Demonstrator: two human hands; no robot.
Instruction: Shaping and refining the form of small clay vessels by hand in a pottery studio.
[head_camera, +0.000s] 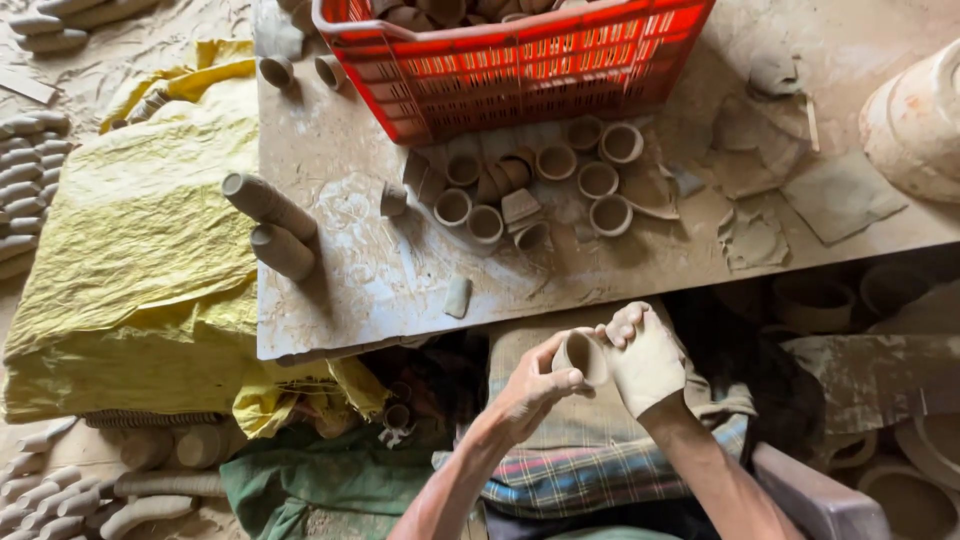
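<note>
Dusty workbench (350, 280); both hands (590, 375) cradle small clay cup (582, 356).

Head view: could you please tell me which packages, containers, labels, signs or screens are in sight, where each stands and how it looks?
No labels, signs or screens show.
Red plastic crate: top centre of the table, rectangular, slotted walls, clay cups inside.
Yellow plastic sheet: left of the table, crumpled, draped over a mound.
Small clay cup: near the table's front edge, grey-brown, held between the left hand and the right hand.
</note>
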